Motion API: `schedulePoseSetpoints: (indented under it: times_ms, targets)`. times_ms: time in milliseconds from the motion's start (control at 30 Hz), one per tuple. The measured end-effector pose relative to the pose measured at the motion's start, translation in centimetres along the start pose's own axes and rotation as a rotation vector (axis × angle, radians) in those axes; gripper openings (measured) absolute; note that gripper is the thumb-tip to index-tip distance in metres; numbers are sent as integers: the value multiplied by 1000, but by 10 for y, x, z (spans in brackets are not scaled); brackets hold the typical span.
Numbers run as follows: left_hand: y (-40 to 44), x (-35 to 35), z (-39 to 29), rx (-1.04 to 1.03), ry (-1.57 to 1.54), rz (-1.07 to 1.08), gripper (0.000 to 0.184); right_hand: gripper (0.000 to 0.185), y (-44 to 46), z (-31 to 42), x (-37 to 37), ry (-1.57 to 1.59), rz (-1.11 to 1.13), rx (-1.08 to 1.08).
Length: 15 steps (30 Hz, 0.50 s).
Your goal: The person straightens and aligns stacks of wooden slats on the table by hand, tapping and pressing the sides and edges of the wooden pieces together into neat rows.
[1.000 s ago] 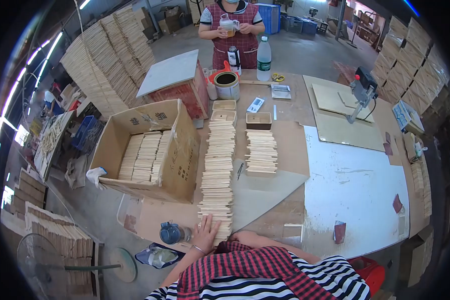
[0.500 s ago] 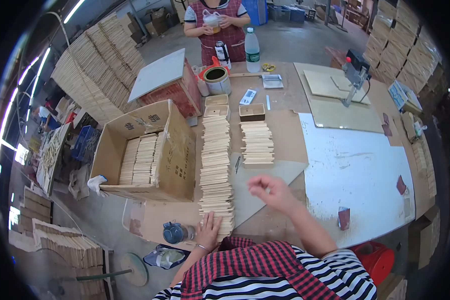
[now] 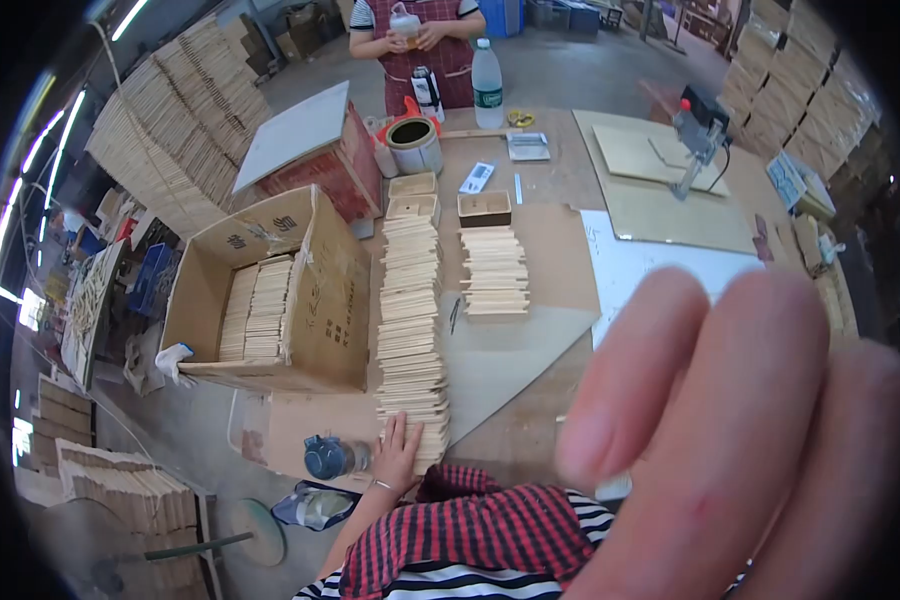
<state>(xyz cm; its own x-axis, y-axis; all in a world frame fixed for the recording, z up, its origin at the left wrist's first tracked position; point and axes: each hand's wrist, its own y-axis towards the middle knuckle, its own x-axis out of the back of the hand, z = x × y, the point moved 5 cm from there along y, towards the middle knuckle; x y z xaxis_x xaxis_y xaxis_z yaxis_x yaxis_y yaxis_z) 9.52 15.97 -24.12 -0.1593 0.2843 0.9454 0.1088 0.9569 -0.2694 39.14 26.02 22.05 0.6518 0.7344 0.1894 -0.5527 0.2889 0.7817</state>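
Note:
My left hand (image 3: 397,458) lies with its fingers spread on the near end of a long row of thin wooden pieces (image 3: 410,310). Close to the camera, my right hand (image 3: 735,430) looms large and blurred at the lower right, its fingers bent; whether they hold anything is hidden. A shorter row of wooden pieces (image 3: 495,270) lies to the right of the long one. Small wooden boxes, one light (image 3: 413,206) and one dark-sided (image 3: 484,209), stand at the far ends of the rows. Left of my left hand is a jar with a blue lid (image 3: 330,457).
A cardboard box (image 3: 330,310) with wooden pieces stands left, before a red box (image 3: 320,160). Farther back are a can (image 3: 414,146), a bottle (image 3: 487,85) and a person in a red apron (image 3: 440,60) holding a cup. A drill-like tool (image 3: 695,150) stands right.
My right hand has risen from the near table edge, out to the right and up close to the camera. My left hand stays on the long row. The view has shifted slightly.

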Motion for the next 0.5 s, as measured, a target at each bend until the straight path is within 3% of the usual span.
schedulePoseSetpoints:
  times_ms: [267,500]
  targets:
    - [5,-2,-2,-3,-23,56,110,44,25,-15,20,-61,28,-51]
    - [12,9,1,-35,-60,-69,109,48,18,-26,21,-80,-69,-16]
